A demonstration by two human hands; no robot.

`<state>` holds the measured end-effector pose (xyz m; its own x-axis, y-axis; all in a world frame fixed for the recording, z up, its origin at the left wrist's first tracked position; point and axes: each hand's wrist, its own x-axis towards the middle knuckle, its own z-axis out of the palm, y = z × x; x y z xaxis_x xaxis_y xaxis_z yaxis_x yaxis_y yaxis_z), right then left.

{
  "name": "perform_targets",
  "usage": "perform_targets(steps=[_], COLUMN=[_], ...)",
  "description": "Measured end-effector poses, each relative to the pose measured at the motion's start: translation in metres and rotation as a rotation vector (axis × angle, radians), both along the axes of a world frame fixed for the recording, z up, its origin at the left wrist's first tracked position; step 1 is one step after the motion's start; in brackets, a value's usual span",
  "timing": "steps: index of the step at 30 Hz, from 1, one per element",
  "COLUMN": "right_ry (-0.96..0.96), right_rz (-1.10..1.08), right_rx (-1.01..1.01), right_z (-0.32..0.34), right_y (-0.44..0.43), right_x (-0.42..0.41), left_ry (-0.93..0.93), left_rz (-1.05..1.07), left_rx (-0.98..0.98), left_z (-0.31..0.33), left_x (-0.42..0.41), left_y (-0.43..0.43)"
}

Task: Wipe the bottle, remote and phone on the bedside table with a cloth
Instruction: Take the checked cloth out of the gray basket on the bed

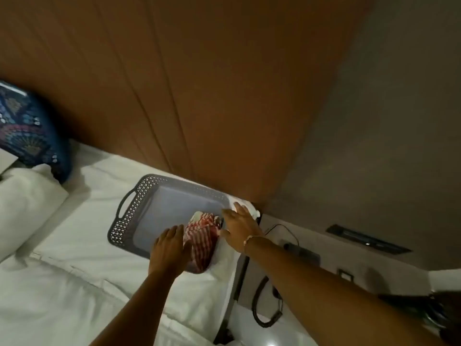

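A red and white checked cloth lies bunched at the near right end of a grey plastic tray on the white bed. My left hand rests flat on the tray, fingers apart, touching the cloth's left edge. My right hand reaches over the tray's right rim with fingers spread, just right of the cloth. Whether either hand grips the cloth is unclear. The bedside table shows at the lower right. No bottle, remote or phone can be made out with certainty.
A black coiled cord and a dark device sit on the bedside table. A wooden headboard rises behind the tray. White pillows and a blue patterned cushion lie at the left.
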<state>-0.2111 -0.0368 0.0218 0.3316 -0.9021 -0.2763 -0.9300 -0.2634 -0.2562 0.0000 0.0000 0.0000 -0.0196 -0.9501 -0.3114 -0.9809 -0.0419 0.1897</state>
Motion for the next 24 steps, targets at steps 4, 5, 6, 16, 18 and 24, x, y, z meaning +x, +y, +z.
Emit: perform_targets(steps=[4, 5, 6, 16, 18, 24], right_ry=[0.048, 0.071, 0.106, 0.248, 0.254, 0.26], right_rz=[0.064, 0.059, 0.064, 0.029, 0.028, 0.035], right_rx=[0.015, 0.023, 0.026, 0.015, -0.014, -0.094], right_z=[-0.033, -0.041, -0.048, -0.084, -0.087, -0.079], right_y=[-0.032, -0.039, -0.045, -0.068, -0.068, -0.065], right_x=[0.026, 0.033, 0.039, 0.065, 0.066, 0.062], left_ry=[0.093, 0.101, 0.11, 0.207, 0.228, 0.274], left_rz=[0.087, 0.107, 0.125, 0.395, 0.417, 0.41], left_rx=[0.081, 0.102, 0.128, 0.155, 0.151, 0.087], left_z=[-0.034, -0.042, -0.049, -0.087, -0.09, -0.073], left_x=[0.003, 0.003, 0.002, -0.006, -0.005, 0.005], left_y=[-0.014, -0.017, -0.02, -0.042, -0.042, -0.044])
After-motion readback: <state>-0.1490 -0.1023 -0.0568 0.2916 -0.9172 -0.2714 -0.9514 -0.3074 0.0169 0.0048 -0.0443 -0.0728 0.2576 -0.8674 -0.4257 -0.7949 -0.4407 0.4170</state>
